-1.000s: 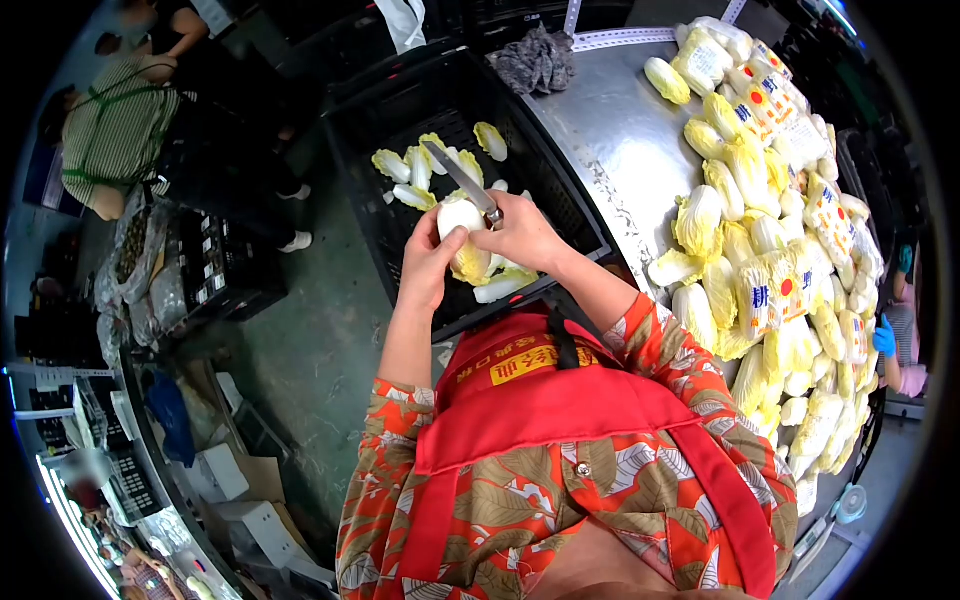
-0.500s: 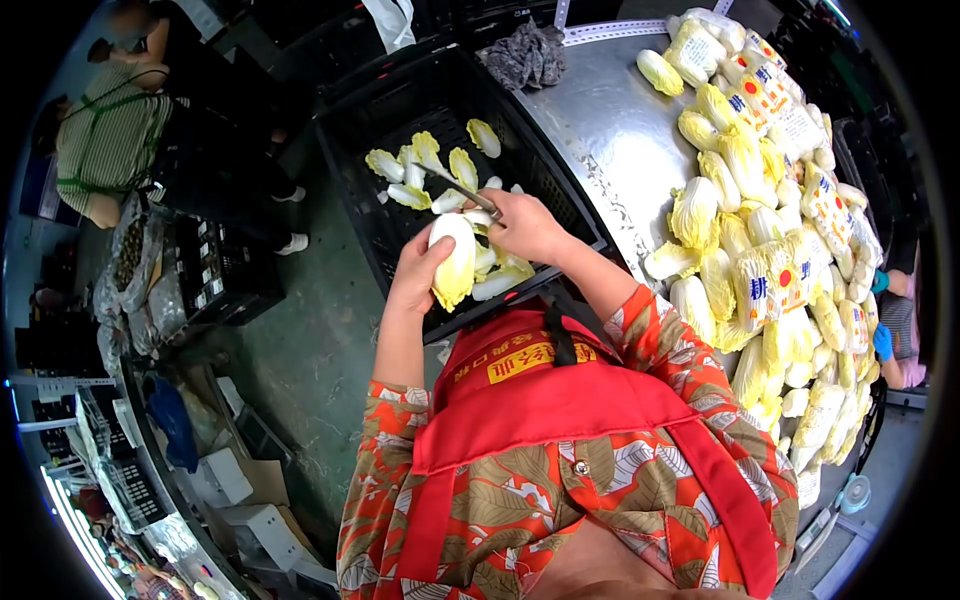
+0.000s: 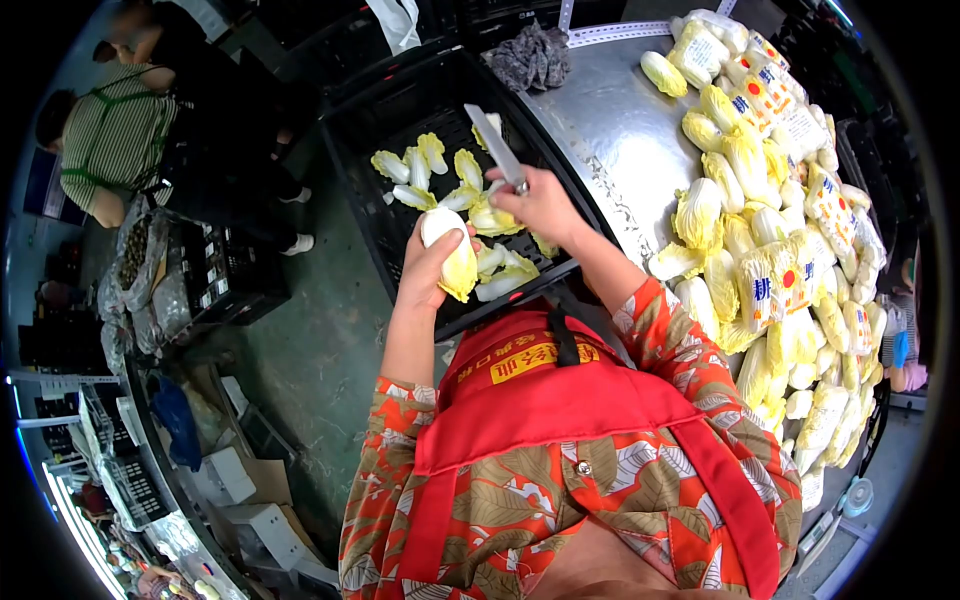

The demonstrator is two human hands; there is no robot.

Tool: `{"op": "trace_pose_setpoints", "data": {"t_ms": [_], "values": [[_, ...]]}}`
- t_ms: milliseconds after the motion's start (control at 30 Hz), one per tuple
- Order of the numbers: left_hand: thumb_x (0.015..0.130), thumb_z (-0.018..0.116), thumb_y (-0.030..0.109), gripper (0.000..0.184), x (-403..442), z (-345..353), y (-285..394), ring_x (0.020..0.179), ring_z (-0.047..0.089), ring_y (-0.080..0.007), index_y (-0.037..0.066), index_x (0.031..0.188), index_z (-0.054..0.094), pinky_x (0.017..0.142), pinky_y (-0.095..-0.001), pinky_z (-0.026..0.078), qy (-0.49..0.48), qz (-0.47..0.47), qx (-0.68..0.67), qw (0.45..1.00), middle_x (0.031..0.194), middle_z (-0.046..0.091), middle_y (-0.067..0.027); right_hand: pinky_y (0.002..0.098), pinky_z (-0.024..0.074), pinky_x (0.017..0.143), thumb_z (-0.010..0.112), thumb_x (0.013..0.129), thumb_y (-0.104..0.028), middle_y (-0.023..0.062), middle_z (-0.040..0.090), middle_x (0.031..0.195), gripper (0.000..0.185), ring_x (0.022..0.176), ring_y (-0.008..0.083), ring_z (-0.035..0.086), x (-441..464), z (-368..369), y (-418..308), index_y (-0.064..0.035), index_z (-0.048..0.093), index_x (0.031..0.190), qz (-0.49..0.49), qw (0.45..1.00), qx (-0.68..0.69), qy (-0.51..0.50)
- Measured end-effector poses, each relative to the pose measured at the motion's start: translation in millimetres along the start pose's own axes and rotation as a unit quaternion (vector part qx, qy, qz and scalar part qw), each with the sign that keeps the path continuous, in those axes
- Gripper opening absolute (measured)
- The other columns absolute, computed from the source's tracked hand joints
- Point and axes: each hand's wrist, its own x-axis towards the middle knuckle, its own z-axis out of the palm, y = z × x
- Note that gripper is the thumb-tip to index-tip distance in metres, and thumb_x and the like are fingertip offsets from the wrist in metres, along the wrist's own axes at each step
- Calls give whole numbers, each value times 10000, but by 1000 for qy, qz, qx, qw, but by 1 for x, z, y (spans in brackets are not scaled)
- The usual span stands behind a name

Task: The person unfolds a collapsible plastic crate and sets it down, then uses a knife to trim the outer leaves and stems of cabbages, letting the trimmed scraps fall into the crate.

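Observation:
A pale napa cabbage with a yellow leafy end is held in my left hand, its white base pointing away from me. My right hand grips a knife, the blade raised up and to the left, apart from the cabbage. Both hands are over a black plastic crate. Loose cut cabbage leaves lie on the crate's floor, some of them partly hidden beneath my hands.
On the right, a metal table carries a big heap of napa cabbages, some in printed wrappers. A crumpled dark plastic bag lies at its far corner. People stand at the left beside another black crate.
The knife has lifted away from the cabbage, its blade now pointing up. My right hand has moved slightly right. The cabbage stays in my left hand.

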Motion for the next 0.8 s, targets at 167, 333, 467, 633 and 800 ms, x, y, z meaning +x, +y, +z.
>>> {"op": "trace_pose_setpoints", "data": {"t_ms": [167,333,467,633,800], "values": [[780,710,116,507,16,9,-6,902,582,-169,27,1181,413,749,-308,499,105,99,104,984,1018,556,-77,262,461,724,719,751,-192,79,621,944,504,795,118,566,-41,31,-2,-26,553,1198,-41,997,52,-44],[932,532,275,601,5,26,6,1198,433,-216,43,1403,241,994,-362,355,-3,62,-53,997,1289,432,-140,256,465,716,744,720,-140,77,614,971,547,777,122,575,-42,28,-2,-29,529,1210,-28,994,101,-2],[927,504,373,680,9,8,5,1260,395,-250,59,1433,176,1040,-416,306,-88,21,-28,995,1361,384,-151,187,347,411,723,709,-46,38,595,898,488,519,36,484,-41,11,-1,-54,552,1166,61,958,275,-57],[820,671,308,575,18,18,-4,1096,542,-317,22,1249,415,951,-435,436,-106,13,-72,992,1211,527,-171,188,382,422,712,731,-66,24,606,837,431,531,49,518,-47,21,-4,-41,569,1136,76,970,211,-89],[785,672,121,360,19,4,-6,872,626,-286,6,1085,508,812,-429,522,51,32,-91,994,987,603,-159,186,370,435,677,792,-129,0,587,700,365,497,35,482,-47,11,-2,9,577,1115,68,979,190,5]]}}
